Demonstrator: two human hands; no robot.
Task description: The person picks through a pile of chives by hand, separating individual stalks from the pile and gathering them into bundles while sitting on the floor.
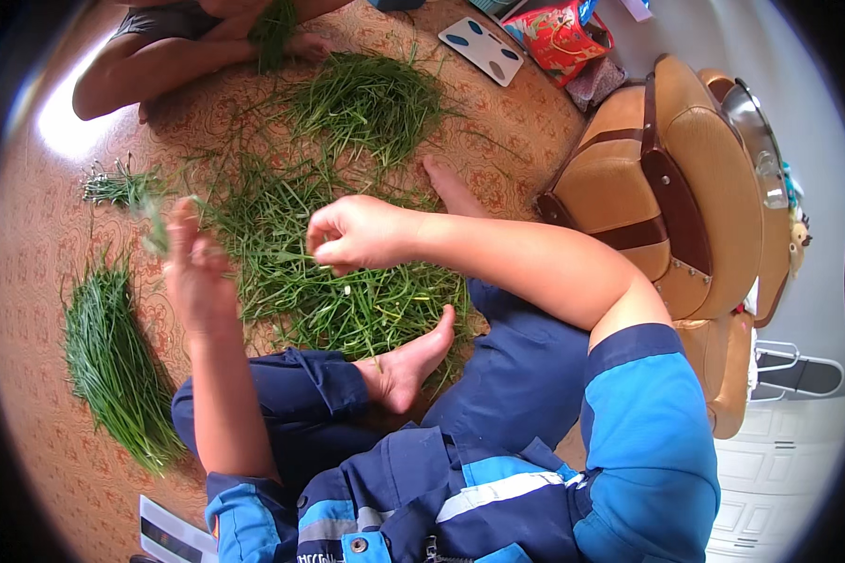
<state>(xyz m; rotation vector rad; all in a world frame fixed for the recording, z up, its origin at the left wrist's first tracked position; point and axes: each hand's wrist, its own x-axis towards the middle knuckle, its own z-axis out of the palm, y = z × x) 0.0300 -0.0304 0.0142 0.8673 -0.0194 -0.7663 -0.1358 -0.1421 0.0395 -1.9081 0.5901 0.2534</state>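
A loose heap of long green leafy stalks (338, 310) lies on the floor around my bare foot. Above it my right hand (366, 232) is curled, with a thin green stalk at its fingertips. My left hand (201, 274) is raised at the heap's left side, blurred, with a blurred green tuft (153, 225) at its fingers; whether it grips the tuft is unclear. An aligned bundle of green stalks (116, 362) rests to the left of my knee. Farther off is a small bunch of stalks with pale bud tips (116, 183).
Another green pile (373, 105) lies ahead, near a person (176, 77) holding greens. A white scale (482, 51) and a red patterned bag (560, 35) are at the top right. A tan and brown sofa (704, 190) stands at the right. A whitish flat object (176, 531) lies at the lower left.
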